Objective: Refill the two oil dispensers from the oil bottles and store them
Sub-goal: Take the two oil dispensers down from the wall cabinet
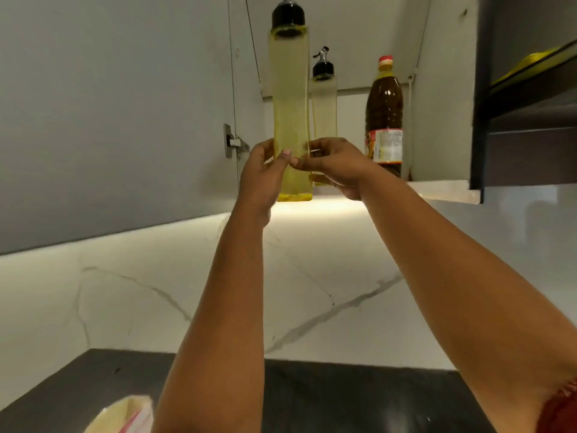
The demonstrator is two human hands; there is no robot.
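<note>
The near oil dispenser (290, 114) loses its spout tip at the top edge, and the left hand (265, 173) and right hand (334, 165) cover its lower sides. The far dispenser (324, 104) is half hidden behind it. The dark oil bottle's (384, 114) label print is unreadable. A pale packet (125, 415) on the worktop (343, 398) is cropped at the bottom.

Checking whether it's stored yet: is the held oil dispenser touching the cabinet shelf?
Apart. The head view shows the oil dispenser gripped by the left hand and right hand, its base hanging in front of and below the cabinet shelf.
</note>
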